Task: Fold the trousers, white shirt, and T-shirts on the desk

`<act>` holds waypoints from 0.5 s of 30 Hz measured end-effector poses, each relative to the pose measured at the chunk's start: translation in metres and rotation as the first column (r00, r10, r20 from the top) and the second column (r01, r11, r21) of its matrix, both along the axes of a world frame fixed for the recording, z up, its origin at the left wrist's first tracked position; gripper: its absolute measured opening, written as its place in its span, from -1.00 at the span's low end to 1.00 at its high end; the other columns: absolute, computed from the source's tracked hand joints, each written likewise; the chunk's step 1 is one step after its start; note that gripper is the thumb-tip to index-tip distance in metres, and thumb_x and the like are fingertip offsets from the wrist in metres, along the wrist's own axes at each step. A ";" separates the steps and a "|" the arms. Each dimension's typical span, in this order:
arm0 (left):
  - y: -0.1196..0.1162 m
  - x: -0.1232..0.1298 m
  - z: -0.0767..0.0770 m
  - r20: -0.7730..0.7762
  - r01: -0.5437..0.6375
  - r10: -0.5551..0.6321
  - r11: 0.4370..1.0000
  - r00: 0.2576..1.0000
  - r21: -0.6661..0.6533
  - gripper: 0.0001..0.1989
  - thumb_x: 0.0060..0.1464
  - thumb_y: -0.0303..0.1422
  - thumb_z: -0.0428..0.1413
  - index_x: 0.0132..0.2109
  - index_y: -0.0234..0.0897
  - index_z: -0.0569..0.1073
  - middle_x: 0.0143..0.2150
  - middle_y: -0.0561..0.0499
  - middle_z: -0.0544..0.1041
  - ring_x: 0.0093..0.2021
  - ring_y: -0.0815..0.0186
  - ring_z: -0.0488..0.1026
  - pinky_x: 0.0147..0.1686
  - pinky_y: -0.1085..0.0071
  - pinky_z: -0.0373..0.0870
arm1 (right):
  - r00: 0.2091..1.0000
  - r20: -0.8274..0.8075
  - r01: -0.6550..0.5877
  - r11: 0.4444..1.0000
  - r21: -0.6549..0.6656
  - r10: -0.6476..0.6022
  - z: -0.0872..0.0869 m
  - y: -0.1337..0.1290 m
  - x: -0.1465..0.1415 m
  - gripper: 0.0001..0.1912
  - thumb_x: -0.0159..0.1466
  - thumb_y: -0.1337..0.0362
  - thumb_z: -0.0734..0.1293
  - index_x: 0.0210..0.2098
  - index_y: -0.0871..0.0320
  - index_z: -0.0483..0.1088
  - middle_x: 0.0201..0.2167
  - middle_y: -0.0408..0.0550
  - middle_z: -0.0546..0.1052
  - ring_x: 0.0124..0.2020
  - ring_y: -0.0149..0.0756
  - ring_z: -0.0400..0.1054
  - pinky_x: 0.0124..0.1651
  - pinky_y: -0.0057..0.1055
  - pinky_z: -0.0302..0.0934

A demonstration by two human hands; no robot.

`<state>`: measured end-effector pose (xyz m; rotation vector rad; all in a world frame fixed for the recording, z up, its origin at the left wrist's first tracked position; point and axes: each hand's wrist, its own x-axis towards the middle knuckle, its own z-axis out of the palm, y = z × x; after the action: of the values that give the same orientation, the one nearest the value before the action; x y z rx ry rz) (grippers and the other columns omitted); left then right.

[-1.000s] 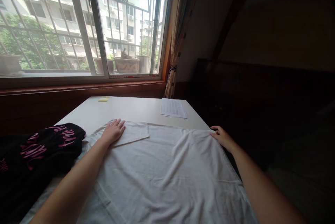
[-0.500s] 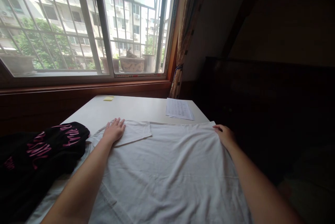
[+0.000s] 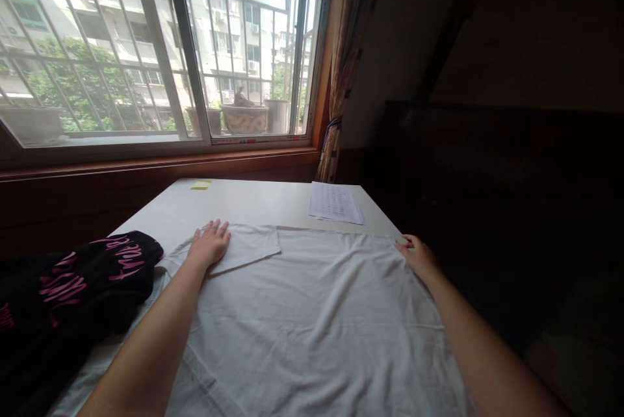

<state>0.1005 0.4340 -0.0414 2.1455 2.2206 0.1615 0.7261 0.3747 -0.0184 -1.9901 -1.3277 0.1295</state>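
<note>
A white T-shirt [image 3: 316, 313] lies spread over the white table [image 3: 253, 199], with light wrinkles across its body. Its sleeve [image 3: 253, 241] lies flat at the upper left. My left hand [image 3: 210, 245] rests palm down on the cloth by that sleeve, fingers stretched out. At the far right corner of the shirt, my right hand [image 3: 416, 254] pinches the hem between thumb and fingers. A black garment with pink lettering [image 3: 92, 274] is bunched to the left of my left forearm.
Printed sheets of paper [image 3: 335, 202] lie at the table's back right. A small yellow sticky note [image 3: 201, 184] is at the back left. Beyond the table are a barred window [image 3: 244, 47] and a tied curtain [image 3: 331, 138]. Dark furniture [image 3: 487, 176] stands on the right.
My right hand has lowered the shirt's right corner slightly toward me. My left hand stays flat in nearly the same place.
</note>
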 end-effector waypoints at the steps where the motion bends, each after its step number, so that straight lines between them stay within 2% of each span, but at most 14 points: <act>1: 0.001 0.000 0.000 0.001 -0.001 0.001 1.000 1.000 -0.003 -0.37 0.41 -0.09 -0.33 0.50 -0.16 0.08 0.57 -0.10 -0.06 0.56 0.05 -0.16 0.44 -0.18 -0.19 | 1.000 -0.018 0.007 1.000 0.006 -0.007 0.001 -0.005 0.002 -0.67 0.18 0.17 0.37 -0.07 0.07 0.54 -0.25 0.01 0.59 -0.13 -0.03 0.50 -0.04 -0.20 0.39; 4: 0.003 -0.001 0.000 0.003 -0.001 0.001 1.000 1.000 -0.010 -0.36 0.41 -0.09 -0.33 0.51 -0.15 0.06 0.58 -0.09 -0.07 0.56 0.04 -0.17 0.43 -0.19 -0.18 | 0.998 -0.060 0.022 0.999 0.034 -0.019 0.006 -0.029 0.012 -0.61 0.21 0.11 0.34 0.00 0.08 0.50 -0.19 0.04 0.60 -0.15 -0.06 0.52 -0.08 -0.21 0.42; 7: 0.004 -0.002 -0.001 0.005 0.003 -0.003 1.000 1.000 -0.006 -0.37 0.41 -0.09 -0.33 0.51 -0.16 0.07 0.58 -0.10 -0.07 0.56 0.03 -0.17 0.42 -0.21 -0.18 | 0.988 -0.151 0.019 0.999 0.029 -0.014 0.004 -0.067 0.029 -0.57 0.19 0.06 0.35 -0.01 0.12 0.48 -0.16 0.08 0.60 -0.24 -0.09 0.55 -0.16 -0.21 0.45; 10: 0.005 -0.003 -0.002 0.009 0.007 -0.007 1.000 1.000 0.002 -0.37 0.41 -0.09 -0.31 0.51 -0.17 0.07 0.57 -0.12 -0.07 0.55 0.01 -0.16 0.41 -0.23 -0.17 | 0.947 -0.322 -0.053 0.994 -0.092 0.020 -0.004 -0.114 0.046 -0.53 0.10 -0.04 0.41 -0.09 0.12 0.49 -0.21 0.09 0.61 -0.29 -0.07 0.56 -0.24 -0.20 0.46; 13: 0.005 -0.003 -0.002 0.012 0.009 -0.009 1.000 1.000 0.008 -0.37 0.41 -0.09 -0.31 0.51 -0.17 0.07 0.58 -0.13 -0.08 0.55 0.01 -0.16 0.42 -0.23 -0.18 | 0.953 -0.302 -0.102 0.961 -0.255 0.021 -0.010 -0.165 0.050 -0.48 0.06 -0.15 0.42 -0.13 0.06 0.50 -0.30 0.03 0.63 -0.31 -0.05 0.56 -0.30 -0.23 0.43; 15: 0.005 -0.003 -0.003 0.013 0.009 -0.009 1.000 1.000 0.010 -0.36 0.41 -0.09 -0.32 0.51 -0.18 0.06 0.58 -0.12 -0.09 0.55 0.01 -0.17 0.42 -0.23 -0.18 | 0.960 -0.278 -0.138 0.934 -0.329 0.044 -0.011 -0.196 0.040 -0.39 0.10 -0.24 0.37 -0.04 0.04 0.45 -0.44 -0.06 0.61 -0.44 -0.09 0.52 -0.40 -0.26 0.37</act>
<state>0.0971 0.4392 -0.0442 2.1528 2.2075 0.1854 0.7666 0.1790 -0.0298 -2.1029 -1.2857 0.6963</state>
